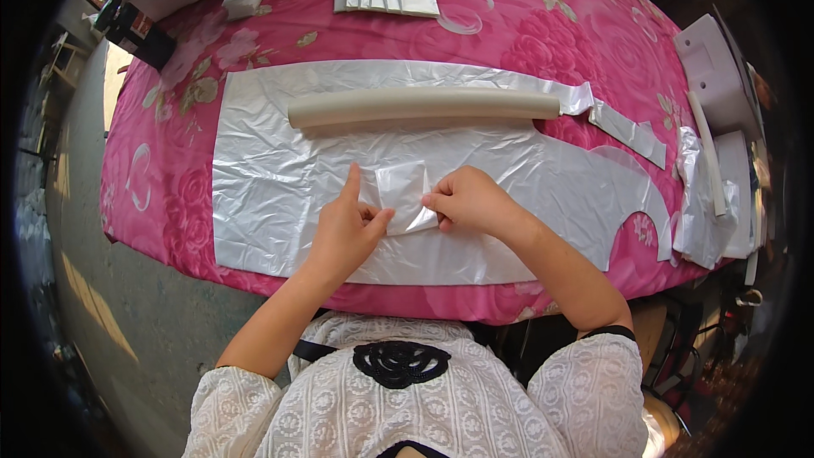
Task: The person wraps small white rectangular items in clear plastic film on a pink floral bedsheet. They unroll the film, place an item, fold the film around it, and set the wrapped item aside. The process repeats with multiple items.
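On the pink floral tablecloth (pixel 551 25) lies a large white plastic sheet (pixel 271 178). The left hand (pixel 346 225) pinches the lower left edge of a small folded plastic piece (pixel 400 191), index finger stretched upward. The right hand (pixel 466 201) is curled closed on its right edge, apparently pressing it down. Beyond them rests a long beige roll (pixel 424 106).

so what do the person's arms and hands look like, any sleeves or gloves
Both hands are bare: no gloves, and no rings or watch that show on the left hand or the right hand. The forearms are uncovered. Short white lace sleeves end near the elbows, the right one edged by a dark band.
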`<state>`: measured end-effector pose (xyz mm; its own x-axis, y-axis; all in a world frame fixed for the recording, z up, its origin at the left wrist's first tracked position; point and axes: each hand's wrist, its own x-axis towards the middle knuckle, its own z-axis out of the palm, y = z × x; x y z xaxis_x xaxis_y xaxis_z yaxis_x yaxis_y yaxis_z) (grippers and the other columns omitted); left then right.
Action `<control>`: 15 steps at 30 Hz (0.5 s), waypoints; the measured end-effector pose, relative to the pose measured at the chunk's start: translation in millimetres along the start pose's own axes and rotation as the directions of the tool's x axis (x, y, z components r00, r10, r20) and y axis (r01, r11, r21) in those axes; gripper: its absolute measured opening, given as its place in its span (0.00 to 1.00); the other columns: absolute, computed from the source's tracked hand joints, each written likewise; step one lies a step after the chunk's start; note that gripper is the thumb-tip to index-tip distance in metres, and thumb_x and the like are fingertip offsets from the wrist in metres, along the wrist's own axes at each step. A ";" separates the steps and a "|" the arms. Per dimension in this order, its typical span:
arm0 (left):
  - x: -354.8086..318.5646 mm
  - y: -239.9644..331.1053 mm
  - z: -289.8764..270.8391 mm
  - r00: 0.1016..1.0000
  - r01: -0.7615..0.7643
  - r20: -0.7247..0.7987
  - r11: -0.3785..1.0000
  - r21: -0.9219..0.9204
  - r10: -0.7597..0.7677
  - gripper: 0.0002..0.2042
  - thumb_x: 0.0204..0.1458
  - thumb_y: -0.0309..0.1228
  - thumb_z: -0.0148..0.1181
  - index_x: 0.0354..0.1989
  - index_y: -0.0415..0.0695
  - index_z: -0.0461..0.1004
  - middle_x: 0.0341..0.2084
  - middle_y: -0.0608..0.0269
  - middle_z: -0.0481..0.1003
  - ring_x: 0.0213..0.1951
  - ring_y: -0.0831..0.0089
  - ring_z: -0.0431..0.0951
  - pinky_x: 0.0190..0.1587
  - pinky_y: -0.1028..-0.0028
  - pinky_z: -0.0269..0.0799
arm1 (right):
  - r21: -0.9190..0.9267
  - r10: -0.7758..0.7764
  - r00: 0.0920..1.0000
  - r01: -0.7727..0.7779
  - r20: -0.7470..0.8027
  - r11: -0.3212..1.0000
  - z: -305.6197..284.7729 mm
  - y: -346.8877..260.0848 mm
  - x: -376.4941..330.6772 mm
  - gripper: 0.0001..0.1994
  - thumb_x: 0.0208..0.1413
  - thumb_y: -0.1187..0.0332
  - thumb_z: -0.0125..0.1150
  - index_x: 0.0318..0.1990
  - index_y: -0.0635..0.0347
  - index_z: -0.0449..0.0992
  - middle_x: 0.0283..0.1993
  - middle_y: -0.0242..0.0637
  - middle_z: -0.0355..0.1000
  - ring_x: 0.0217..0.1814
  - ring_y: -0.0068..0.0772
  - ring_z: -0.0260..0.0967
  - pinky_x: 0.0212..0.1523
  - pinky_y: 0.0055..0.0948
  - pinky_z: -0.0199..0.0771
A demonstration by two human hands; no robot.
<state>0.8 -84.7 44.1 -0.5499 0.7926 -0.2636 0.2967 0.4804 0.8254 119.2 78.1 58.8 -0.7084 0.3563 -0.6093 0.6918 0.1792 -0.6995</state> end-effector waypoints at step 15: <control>-4.0 -7.0 44.2 0.887 -0.430 0.143 0.671 0.604 0.440 0.52 0.41 0.58 0.56 0.63 0.28 0.41 0.64 0.38 0.41 0.67 0.48 0.37 0.65 0.52 0.29 | -0.081 -0.049 0.998 0.045 -0.048 0.996 3.9 3.3 2.3 0.13 0.48 0.64 0.60 0.22 0.66 0.76 0.17 0.37 0.72 0.19 0.23 0.69 0.24 0.24 0.68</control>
<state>35.5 -74.6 17.3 -0.2456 0.9676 0.0578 0.9072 0.2084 0.3656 119.3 75.9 53.6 -0.7336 0.3906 -0.5561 0.6687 0.2689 -0.6932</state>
